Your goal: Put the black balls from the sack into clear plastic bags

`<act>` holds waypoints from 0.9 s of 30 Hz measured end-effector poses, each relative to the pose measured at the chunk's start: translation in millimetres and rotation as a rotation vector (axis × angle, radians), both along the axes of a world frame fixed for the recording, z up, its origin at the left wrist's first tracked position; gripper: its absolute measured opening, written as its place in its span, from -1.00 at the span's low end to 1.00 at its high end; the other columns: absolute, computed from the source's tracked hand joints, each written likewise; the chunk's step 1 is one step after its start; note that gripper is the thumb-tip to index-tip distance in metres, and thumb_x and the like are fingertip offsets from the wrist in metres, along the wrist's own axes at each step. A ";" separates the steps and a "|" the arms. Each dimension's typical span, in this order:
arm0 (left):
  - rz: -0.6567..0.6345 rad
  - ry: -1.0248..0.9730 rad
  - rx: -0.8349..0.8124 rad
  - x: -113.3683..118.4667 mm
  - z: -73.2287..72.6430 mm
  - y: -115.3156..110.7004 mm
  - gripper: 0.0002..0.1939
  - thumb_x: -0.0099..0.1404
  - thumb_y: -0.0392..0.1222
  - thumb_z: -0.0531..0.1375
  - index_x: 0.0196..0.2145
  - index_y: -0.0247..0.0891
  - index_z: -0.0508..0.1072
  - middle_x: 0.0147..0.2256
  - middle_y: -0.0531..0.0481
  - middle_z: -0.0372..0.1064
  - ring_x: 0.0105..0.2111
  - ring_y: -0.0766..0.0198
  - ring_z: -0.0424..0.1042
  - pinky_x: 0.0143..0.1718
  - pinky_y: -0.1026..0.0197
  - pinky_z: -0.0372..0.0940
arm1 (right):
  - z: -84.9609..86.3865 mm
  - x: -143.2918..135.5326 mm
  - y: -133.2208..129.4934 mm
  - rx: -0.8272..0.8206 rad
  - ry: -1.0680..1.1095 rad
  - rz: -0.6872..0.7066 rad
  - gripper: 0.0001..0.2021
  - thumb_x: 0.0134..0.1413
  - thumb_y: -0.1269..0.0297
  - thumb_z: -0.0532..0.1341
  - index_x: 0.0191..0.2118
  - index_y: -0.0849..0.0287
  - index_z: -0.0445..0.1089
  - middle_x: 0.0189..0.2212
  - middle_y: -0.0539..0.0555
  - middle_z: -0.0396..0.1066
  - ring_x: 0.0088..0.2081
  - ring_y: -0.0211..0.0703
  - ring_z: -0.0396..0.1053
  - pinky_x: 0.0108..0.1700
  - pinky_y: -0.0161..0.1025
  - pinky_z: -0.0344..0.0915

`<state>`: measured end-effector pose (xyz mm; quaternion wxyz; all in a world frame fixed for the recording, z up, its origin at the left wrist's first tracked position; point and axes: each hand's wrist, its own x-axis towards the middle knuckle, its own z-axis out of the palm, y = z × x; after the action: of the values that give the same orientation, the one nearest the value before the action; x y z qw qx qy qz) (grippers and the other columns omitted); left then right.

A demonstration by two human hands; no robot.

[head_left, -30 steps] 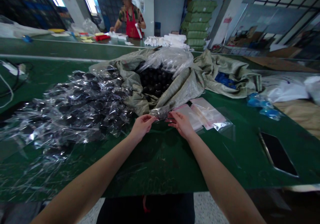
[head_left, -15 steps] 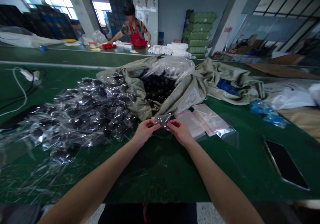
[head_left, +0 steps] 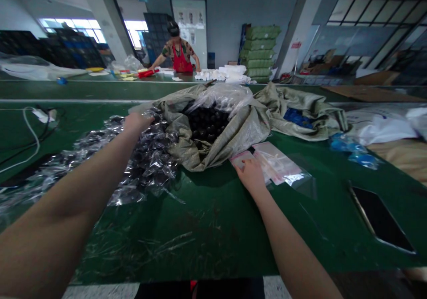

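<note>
My left hand (head_left: pixel 137 122) reaches out over the far side of a heap of black pieces in clear plastic bags (head_left: pixel 150 157). Its fingers point away and are largely hidden, so whether it holds anything does not show. My right hand (head_left: pixel 251 174) rests on a stack of flat clear plastic bags (head_left: pixel 238 158), fingertips on the film and fingers a little apart. Another stack of clear bags (head_left: pixel 276 161) lies just right of it. Between and beyond my hands, a woven sack (head_left: pixel 200 159) lies open, filled with round black pieces (head_left: pixel 208 123).
A phone (head_left: pixel 378 217) lies at the right of the green table (head_left: pixel 216 232). Farther back are a second sack (head_left: pixel 313 132) with blue pieces and some bagged blue pieces (head_left: pixel 356 150). At left sits a power strip (head_left: pixel 43 114). A co-worker (head_left: pixel 180 54) stands across the tables.
My left hand has moved left and away, from in front of the sack to over the heap. My right hand has left the small bag both hands held and come onto the flat bags.
</note>
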<state>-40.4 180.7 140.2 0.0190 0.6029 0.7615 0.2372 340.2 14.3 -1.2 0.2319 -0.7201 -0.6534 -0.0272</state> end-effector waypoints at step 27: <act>-1.147 0.018 -0.212 156.3 -75.3 -125.4 -0.62 0.09 -0.03 0.31 -0.13 -0.21 0.55 -0.19 -0.13 0.48 -0.19 0.10 0.43 -0.09 0.15 0.27 | 19.9 14.2 3.0 0.229 0.959 -0.011 -0.76 0.10 0.05 0.19 -0.39 0.12 0.26 -0.39 0.07 0.45 -0.38 -0.13 0.45 -0.35 -0.21 0.38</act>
<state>115.9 55.3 64.9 0.1981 0.9158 0.3328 0.1065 354.4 17.3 18.7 0.5841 -0.6248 -0.4622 0.2343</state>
